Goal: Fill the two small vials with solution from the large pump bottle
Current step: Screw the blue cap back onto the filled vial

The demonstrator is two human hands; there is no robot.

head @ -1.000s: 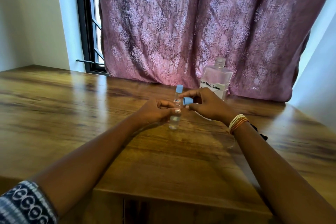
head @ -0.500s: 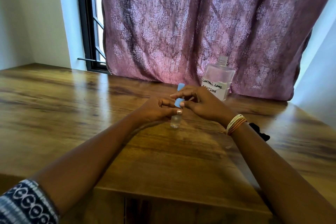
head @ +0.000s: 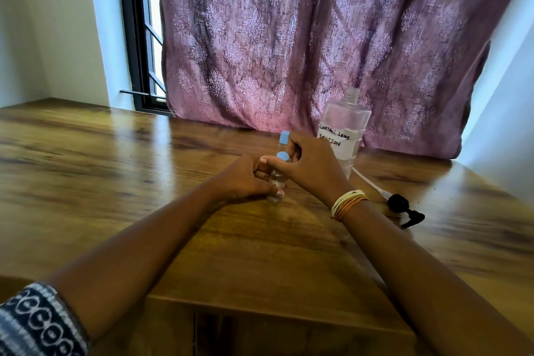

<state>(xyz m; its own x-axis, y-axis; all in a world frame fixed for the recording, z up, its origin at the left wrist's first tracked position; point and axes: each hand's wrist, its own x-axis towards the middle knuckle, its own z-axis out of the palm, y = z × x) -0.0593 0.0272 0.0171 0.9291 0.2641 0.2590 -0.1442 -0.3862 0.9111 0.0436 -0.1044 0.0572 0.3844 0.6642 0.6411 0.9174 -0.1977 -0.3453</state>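
Two small clear vials stand mid-table. My left hand [head: 245,179] grips the near vial [head: 278,182] around its body. My right hand [head: 309,167] pinches that vial's blue cap [head: 283,156], which sits on the vial's mouth. Just behind it the second vial [head: 283,140], with its own blue cap on, stands upright and is partly hidden by my right fingers. The large clear bottle [head: 344,127], labelled "contact lens solution", stands behind my right hand with its neck open. Its black pump head [head: 404,209] and white tube lie on the table to the right.
The wooden table [head: 115,170] stretches wide to the left and right. A mauve patterned curtain [head: 303,37] hangs right behind the bottle. A window frame [head: 135,37] and white wall are at the back left. The table's front edge is near my forearms.
My right hand has brought the blue cap from beside the near vial down onto its mouth. My left hand kept hold of the vial throughout.
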